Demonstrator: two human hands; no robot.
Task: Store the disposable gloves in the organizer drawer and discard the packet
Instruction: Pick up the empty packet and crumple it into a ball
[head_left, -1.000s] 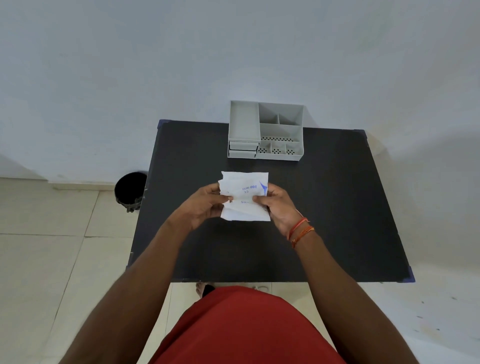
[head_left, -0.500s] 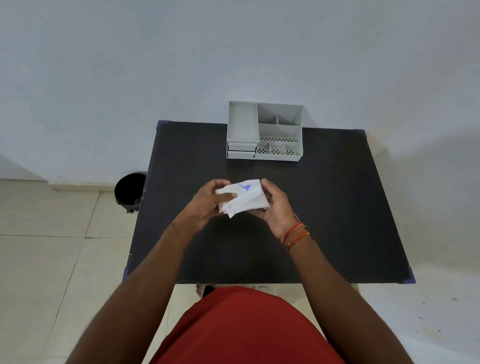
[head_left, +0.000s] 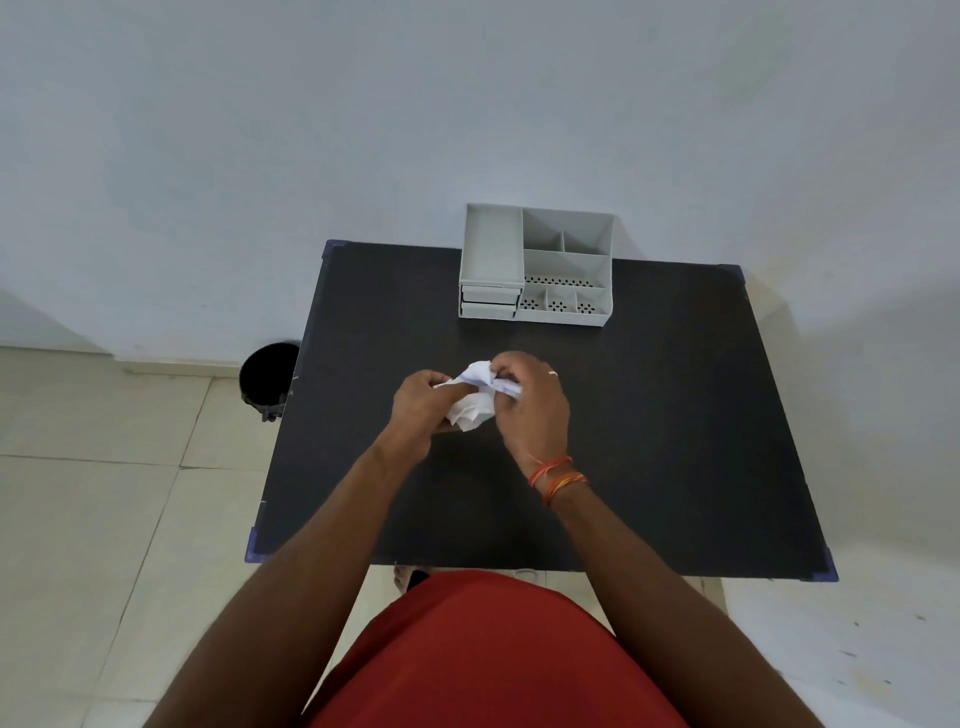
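A white packet with blue print is crumpled between both hands above the middle of the black table. My left hand grips its left side, and my right hand closes over its top and right side. The grey organizer stands at the table's far edge, its two small drawers at the lower left pushed in. No gloves are visible.
A black bin stands on the tiled floor just left of the table's far left part. The wall runs right behind the organizer. My red garment fills the bottom of the view.
The packet was held flat and spread a second ago. It has since been folded and scrunched into a wad, with my right hand turning over on top of it.
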